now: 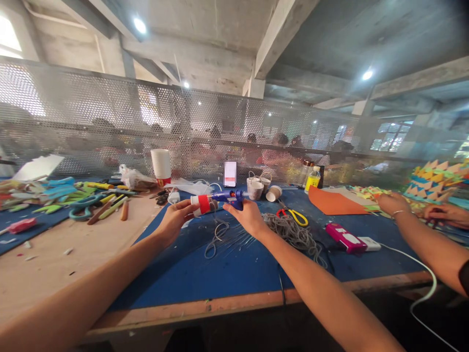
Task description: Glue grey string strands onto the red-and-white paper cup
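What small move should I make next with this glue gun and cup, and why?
I'd probably steady the red and white cup in your left hand and line up the nozzle before squeezing. Your right hand has the blue glue gun pointed at the cup, its nozzle close by, but I can't tell whether they touch.

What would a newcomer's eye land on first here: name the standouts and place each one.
The blue glue gun in the right hand stands out mid-picture, beside the red-and-white cup in the left hand. Next comes the bright orange sheet right of the yellow-labelled bottle. Nearer the viewer, the magenta object lies right of the tangled grey cord.
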{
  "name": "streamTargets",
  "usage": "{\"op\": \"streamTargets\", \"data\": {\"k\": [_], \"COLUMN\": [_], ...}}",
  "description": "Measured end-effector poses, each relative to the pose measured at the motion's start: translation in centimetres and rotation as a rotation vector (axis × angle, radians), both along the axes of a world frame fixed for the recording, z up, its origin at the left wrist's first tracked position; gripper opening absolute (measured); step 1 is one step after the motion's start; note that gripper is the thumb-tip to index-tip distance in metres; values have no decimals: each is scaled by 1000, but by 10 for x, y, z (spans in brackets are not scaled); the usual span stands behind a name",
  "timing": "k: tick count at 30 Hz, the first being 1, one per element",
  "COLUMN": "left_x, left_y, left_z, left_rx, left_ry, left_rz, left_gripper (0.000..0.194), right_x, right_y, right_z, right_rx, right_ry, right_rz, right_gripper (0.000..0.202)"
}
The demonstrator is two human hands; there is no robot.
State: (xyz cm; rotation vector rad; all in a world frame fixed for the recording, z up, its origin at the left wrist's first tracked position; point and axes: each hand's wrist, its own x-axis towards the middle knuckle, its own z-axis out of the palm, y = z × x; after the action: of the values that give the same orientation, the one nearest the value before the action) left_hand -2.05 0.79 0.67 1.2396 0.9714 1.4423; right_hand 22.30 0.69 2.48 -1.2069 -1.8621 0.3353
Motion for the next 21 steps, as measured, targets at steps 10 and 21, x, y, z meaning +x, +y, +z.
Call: {"op": "streamTargets", "data": {"k": [10,21], "left_x": [3,4], "left_y": [-3,-5], "left_z": [2,3], "left_rx": [7,4], "left_ry": [5,16], "left_rz": [8,-8], "left_gripper": [29,33], "right_x": [0,0], "right_y": [0,-1], "right_z": [-2,-2], "right_rx": [17,39], "right_ry": [-149,-238], "right_rz": [-100,-145], "right_gripper": [42,46]}}
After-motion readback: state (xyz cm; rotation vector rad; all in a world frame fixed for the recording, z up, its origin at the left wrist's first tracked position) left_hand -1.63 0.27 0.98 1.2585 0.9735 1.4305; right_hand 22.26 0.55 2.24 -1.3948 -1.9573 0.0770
